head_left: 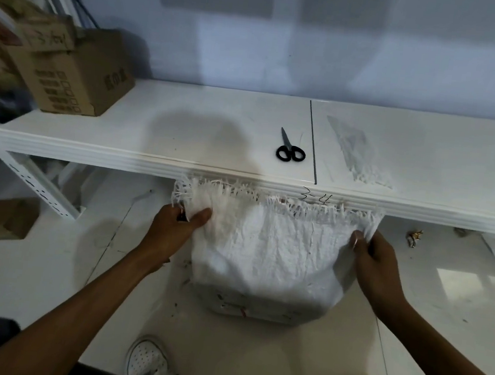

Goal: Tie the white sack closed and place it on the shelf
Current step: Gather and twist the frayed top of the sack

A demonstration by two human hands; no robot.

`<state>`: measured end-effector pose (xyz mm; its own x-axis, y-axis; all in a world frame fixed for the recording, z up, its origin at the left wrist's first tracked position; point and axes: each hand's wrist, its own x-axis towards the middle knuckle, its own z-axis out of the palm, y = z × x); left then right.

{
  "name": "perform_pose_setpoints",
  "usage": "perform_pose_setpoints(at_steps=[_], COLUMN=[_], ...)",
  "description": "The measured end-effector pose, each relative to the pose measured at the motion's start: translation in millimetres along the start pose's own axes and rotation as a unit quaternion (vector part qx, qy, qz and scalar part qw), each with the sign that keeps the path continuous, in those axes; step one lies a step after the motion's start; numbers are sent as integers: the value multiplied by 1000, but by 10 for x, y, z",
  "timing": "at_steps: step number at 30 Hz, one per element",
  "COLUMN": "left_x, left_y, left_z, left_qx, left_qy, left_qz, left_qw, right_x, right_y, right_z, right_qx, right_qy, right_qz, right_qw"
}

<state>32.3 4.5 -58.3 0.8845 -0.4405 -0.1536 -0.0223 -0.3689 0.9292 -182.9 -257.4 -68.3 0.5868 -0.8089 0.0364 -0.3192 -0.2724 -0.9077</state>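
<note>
Left hand, right hand each pinch a frayed corner of white woven sack | contents hidden | white metal shelf edge: "3-4"

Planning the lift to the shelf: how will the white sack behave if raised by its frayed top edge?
Probably floppy: the white sack wrinkles and sags between the left hand and right hand. Its bulging bottom suggests weight low down, so it may swing. The frayed edge looks loose; strands could slip or pull out.
</note>
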Motion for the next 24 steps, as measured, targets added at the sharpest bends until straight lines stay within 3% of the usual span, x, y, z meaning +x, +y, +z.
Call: perform_pose_setpoints(at_steps=[10, 19, 24], left_x=[-38, -79, -96], left_y=[119, 199, 182], left_z=[263, 339, 259], left_qx=[89, -47, -27], left_qy=[65, -4, -26], left_qz=[42, -15, -15], left_qw=[993, 999, 999], right_x=[6, -26, -34], right_y=[-40, -1, -50], right_z=[187, 182, 195], right_qx=[-30, 36, 49], right_qy=[6, -36, -73], right_qz=[-57, -13, -18], right_qw=[998, 999, 996])
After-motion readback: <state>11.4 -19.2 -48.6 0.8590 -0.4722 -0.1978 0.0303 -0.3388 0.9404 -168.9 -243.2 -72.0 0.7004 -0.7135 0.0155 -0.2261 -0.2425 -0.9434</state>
